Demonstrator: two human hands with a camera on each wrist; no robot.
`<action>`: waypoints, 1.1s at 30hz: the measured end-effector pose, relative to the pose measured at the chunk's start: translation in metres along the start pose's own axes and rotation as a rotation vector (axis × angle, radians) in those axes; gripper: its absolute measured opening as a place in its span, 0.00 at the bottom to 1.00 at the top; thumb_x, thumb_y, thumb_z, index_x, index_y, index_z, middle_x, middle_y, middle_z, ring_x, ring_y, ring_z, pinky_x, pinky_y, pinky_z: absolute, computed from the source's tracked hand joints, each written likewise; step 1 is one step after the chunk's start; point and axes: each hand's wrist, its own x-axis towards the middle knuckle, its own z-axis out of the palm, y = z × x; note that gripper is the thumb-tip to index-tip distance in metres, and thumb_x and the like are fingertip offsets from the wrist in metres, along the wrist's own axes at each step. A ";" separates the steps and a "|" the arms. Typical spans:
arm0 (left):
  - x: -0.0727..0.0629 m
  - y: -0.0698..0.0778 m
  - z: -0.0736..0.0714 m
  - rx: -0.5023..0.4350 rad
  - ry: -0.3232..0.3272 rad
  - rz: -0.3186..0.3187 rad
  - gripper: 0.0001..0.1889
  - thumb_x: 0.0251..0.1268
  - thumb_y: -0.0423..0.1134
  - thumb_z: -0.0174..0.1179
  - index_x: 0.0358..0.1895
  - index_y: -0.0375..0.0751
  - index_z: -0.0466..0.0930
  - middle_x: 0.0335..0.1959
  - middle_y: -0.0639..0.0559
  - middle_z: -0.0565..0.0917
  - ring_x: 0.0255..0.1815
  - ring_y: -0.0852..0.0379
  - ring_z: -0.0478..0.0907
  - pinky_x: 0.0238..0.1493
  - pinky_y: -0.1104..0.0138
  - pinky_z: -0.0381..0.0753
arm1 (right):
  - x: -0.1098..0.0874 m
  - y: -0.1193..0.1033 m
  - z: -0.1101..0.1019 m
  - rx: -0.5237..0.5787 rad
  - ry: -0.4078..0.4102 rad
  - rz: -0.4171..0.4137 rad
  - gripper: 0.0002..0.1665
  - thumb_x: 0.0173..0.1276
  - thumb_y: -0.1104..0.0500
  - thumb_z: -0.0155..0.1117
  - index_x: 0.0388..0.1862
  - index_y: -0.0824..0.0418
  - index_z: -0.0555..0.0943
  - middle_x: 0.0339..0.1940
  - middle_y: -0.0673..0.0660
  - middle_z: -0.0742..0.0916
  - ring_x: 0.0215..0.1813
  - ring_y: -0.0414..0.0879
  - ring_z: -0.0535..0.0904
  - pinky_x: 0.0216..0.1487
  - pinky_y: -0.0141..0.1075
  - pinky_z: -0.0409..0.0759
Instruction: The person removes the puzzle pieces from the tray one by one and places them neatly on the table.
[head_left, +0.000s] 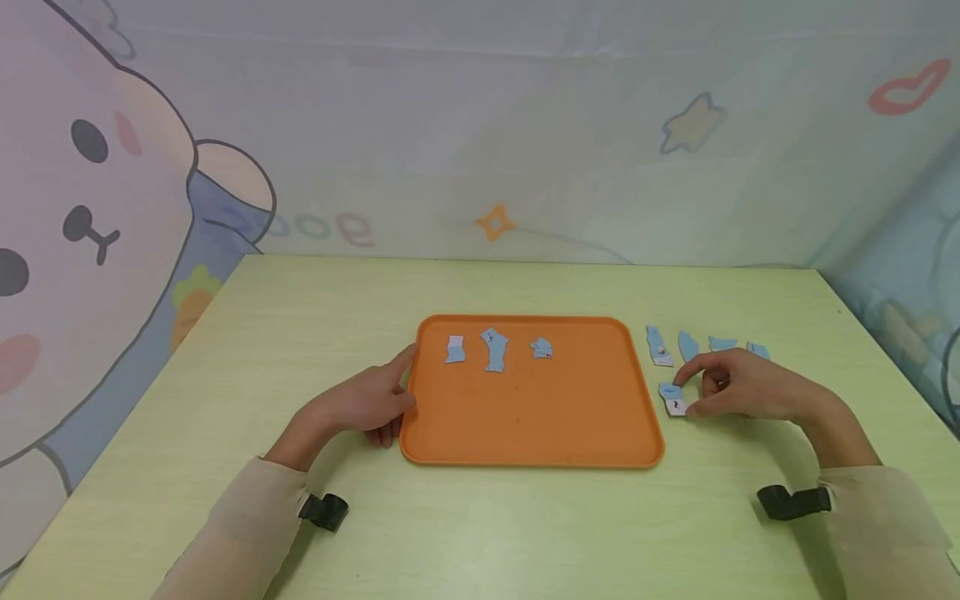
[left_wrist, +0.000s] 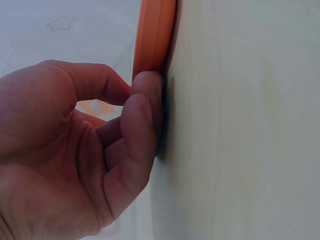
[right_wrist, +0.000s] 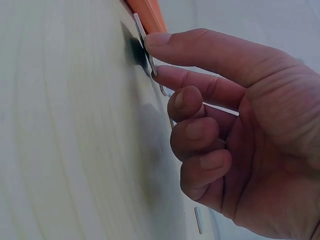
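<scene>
Head view shows an orange plastic tray [head_left: 525, 425] with a raised rim on the pale yellow-green wooden table [head_left: 517, 533]. Three flat, mostly blue card pieces [head_left: 495, 353] sit apart in the tray's far part, perhaps so each is easy to see. The left hand [head_left: 366, 398] touches the left rim with thumb and pointing finger, maybe to steady it; I cannot tell if it grips. The right hand [head_left: 753, 385] pinches a small blue-and-white card piece [head_left: 672, 400], thumb and finger close, just beside the tray's right edge. Four thin, mostly blue card pieces [head_left: 657, 343] lie farther off on the table's right. Bare orange runs near and right of the three, giving room to move, but the rim could catch a low piece.
</scene>
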 end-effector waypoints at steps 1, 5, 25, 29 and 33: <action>0.000 0.000 0.000 0.000 0.000 -0.002 0.45 0.73 0.33 0.47 0.88 0.41 0.34 0.21 0.48 0.81 0.16 0.57 0.77 0.22 0.65 0.82 | 0.000 0.000 0.000 0.000 0.000 0.001 0.23 0.65 0.57 0.78 0.56 0.64 0.83 0.25 0.48 0.78 0.25 0.37 0.70 0.28 0.31 0.69; 0.000 0.000 0.000 0.000 -0.002 -0.003 0.45 0.73 0.33 0.47 0.88 0.40 0.34 0.20 0.49 0.81 0.16 0.57 0.77 0.22 0.65 0.82 | 0.002 -0.001 0.002 -0.006 -0.004 0.004 0.23 0.64 0.57 0.78 0.55 0.64 0.82 0.24 0.48 0.76 0.24 0.36 0.69 0.27 0.31 0.69; 0.000 -0.001 -0.001 -0.005 0.001 0.011 0.45 0.73 0.33 0.47 0.87 0.40 0.34 0.21 0.48 0.81 0.16 0.57 0.78 0.22 0.64 0.82 | 0.000 -0.016 -0.001 0.013 0.090 -0.034 0.30 0.67 0.56 0.77 0.64 0.62 0.78 0.27 0.52 0.77 0.21 0.40 0.68 0.21 0.35 0.72; -0.001 0.000 -0.001 -0.003 -0.002 0.016 0.44 0.73 0.33 0.47 0.87 0.40 0.34 0.21 0.48 0.81 0.16 0.57 0.78 0.22 0.64 0.82 | 0.003 -0.020 0.001 0.004 0.128 -0.049 0.29 0.67 0.55 0.77 0.64 0.60 0.79 0.27 0.52 0.77 0.21 0.40 0.69 0.21 0.35 0.72; -0.002 0.002 -0.001 -0.004 -0.005 0.017 0.44 0.74 0.33 0.47 0.87 0.39 0.34 0.21 0.48 0.81 0.16 0.57 0.78 0.22 0.65 0.82 | 0.005 -0.023 0.004 -0.011 0.157 -0.061 0.27 0.67 0.55 0.77 0.63 0.59 0.80 0.28 0.52 0.78 0.22 0.41 0.70 0.22 0.35 0.72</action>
